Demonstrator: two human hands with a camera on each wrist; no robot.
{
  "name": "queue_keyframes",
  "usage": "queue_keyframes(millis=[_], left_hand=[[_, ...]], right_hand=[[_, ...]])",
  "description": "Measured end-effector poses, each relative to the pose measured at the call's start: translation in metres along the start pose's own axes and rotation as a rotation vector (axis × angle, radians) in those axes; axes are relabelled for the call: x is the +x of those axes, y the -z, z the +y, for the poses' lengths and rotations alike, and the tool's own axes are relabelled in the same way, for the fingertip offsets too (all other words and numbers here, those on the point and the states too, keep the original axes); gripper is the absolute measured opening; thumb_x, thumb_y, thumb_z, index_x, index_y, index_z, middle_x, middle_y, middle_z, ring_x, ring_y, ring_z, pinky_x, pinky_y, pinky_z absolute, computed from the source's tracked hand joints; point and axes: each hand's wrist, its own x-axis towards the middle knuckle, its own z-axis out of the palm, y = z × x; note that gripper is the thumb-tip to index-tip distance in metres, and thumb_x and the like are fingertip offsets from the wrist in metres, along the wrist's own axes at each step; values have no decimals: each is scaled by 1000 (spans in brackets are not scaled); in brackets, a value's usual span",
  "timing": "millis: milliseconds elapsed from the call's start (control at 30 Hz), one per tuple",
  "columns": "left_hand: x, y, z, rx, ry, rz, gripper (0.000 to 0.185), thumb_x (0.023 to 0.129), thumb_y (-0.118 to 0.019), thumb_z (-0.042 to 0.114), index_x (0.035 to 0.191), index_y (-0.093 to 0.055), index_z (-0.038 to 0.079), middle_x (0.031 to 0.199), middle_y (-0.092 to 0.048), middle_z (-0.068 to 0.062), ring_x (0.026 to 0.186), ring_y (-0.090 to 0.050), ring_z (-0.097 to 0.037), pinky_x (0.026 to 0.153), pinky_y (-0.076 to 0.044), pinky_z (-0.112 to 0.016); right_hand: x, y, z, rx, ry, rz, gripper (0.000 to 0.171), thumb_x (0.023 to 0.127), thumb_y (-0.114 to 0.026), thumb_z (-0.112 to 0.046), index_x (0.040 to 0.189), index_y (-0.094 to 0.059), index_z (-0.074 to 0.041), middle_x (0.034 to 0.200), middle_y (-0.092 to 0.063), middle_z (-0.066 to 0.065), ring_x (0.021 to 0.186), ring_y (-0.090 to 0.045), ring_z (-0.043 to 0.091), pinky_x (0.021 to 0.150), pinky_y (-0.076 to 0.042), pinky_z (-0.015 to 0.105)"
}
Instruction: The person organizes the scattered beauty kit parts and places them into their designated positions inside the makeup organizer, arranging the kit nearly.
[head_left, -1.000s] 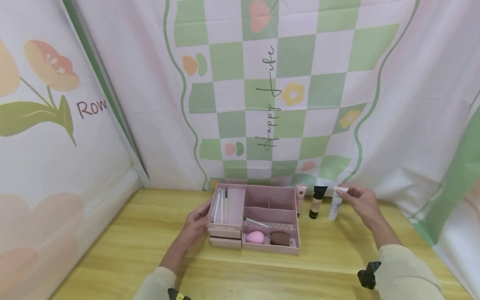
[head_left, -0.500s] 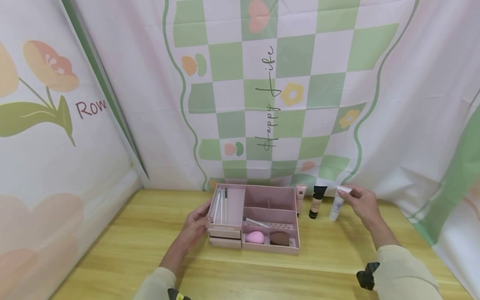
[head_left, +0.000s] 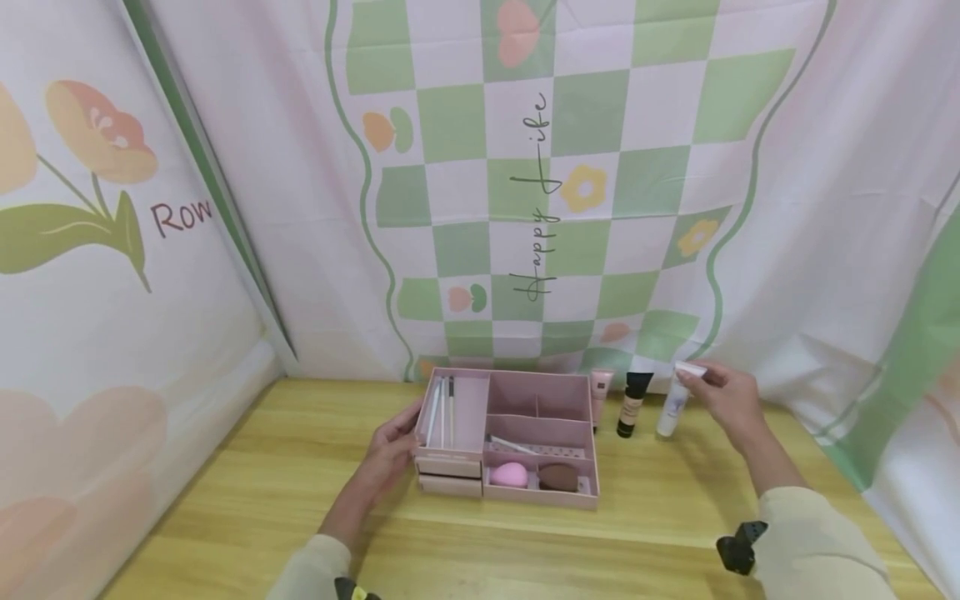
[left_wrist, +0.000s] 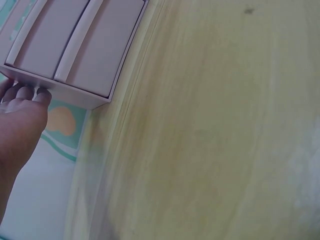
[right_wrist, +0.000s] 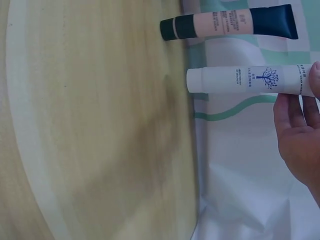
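A pink organizer box stands mid-table, with two small drawers on its left front. My left hand rests against its left side, fingers touching the lower corner. Right of the box three tubes stand upright by the backdrop: a pink one, a beige one with a black cap, and a white one. My right hand pinches the top end of the white tube, which leans slightly.
The box holds thin brushes at left, and a pink sponge and a brown sponge in front. The wooden table is enclosed by printed fabric walls at back, left and right.
My right hand has drawn the white tube's top slightly up and to the right. The left hand and the box have stayed put.
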Motion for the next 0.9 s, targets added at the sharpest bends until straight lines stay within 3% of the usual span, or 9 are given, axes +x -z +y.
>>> queue_keyframes(millis=[133,367,900], left_hand=[[-1,0,1,3,12,-3,72,88,-48,-2,154,-19,3,165,-12,-14,153,-15,-33,118,-33,-26],[-1,1,1,6,16,4,72,88,-48,-2,154,-20,3,165,-13,-14,153,-15,-33,119,-31,-30],[-1,1,0,4,7,-7,72,88,-48,-2,154,-19,3,166,-12,-14,153,-14,-32,118,-31,-28]], right_hand=[[1,4,-9,-8,21,11,64,92,-60,-44,133,-52,3,95,-61,-27,80,-52,-19,71,-53,5],[1,12,-22,0,82,17,63,93,-60,-40,133,-50,7,83,-53,-41,81,-52,-20,73,-51,2],[-4,16,-60,-87,149,21,61,92,-60,-45,130,-56,3,82,-53,-38,80,-52,-14,72,-51,5]])
